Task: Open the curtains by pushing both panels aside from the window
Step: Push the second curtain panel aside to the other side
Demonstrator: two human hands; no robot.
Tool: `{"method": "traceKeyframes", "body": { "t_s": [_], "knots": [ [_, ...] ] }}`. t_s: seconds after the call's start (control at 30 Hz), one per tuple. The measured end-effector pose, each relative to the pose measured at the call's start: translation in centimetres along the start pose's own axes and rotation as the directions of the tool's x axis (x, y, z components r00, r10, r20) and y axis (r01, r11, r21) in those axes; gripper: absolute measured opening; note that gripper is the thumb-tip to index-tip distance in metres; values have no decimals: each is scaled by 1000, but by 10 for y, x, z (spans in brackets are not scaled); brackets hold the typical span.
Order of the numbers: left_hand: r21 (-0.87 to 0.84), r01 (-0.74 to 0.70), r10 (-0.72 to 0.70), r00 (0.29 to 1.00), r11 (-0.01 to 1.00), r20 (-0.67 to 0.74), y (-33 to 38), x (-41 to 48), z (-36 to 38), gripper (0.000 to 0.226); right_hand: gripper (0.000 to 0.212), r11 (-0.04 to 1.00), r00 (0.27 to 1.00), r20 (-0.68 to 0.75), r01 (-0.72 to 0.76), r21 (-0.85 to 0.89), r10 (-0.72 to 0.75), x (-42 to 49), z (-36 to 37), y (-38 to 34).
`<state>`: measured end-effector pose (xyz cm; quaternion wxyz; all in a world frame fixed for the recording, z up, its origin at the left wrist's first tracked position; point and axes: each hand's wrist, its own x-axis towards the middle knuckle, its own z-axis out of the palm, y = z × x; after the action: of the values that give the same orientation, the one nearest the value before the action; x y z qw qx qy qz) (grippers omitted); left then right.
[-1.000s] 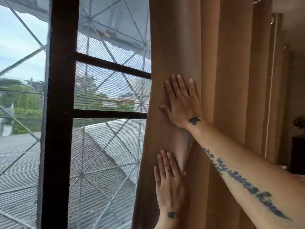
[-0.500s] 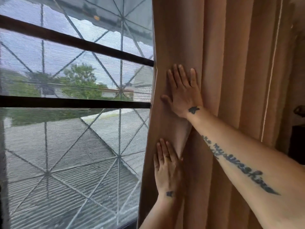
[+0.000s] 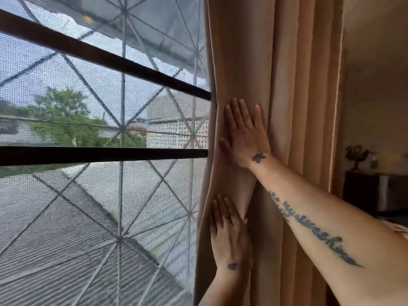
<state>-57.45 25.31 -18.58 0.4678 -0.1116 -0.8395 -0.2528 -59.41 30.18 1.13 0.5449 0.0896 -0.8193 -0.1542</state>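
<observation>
Daylight came through the window (image 3: 99,173), whose mesh screen and two dark crossbars filled everything left of the curtain (image 3: 287,74). Beyond the screen I could make out a ribbed roof, a green tree and a pale building, all a little blurred. The curtain, tan and thick, hung bunched in upright folds at the window's right edge, covering only a narrow strip of it. Right of the curtain, a dim wall and a dark cabinet (image 3: 362,191) with a small ornament on top showed farther back in the room.

I had both palms flat against the curtain's leading fold. My right hand (image 3: 245,138) was the higher one, fingers straight and pointing up, its grip wide and closed on nothing, only pressing on the cloth. My left hand (image 3: 229,235) lay lower on the same fold, just beneath the right wrist, also spread flat with fingers up and holding nothing. My right forearm crossed the curtain's lower folds from the bottom right corner, and my left wrist rose from below, close to the curtain's window-side edge.
</observation>
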Motion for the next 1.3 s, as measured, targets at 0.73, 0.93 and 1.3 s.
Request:
{"method": "traceKeyframes", "body": {
  "t_s": [0.73,0.93,1.3],
  "knots": [
    [-69,-5,21,974,998,225,43,42,108,62,82,986,986,136,-80,-145,100,-3,102,93],
    [-103,10,8,986,995,167,62,53,143,84,81,988,989,128,-56,-144,75,-6,129,125],
    [-18,11,-6,967,1000,254,85,63,180,57,65,993,981,182,-47,-111,67,-17,161,158]
  ]
}}
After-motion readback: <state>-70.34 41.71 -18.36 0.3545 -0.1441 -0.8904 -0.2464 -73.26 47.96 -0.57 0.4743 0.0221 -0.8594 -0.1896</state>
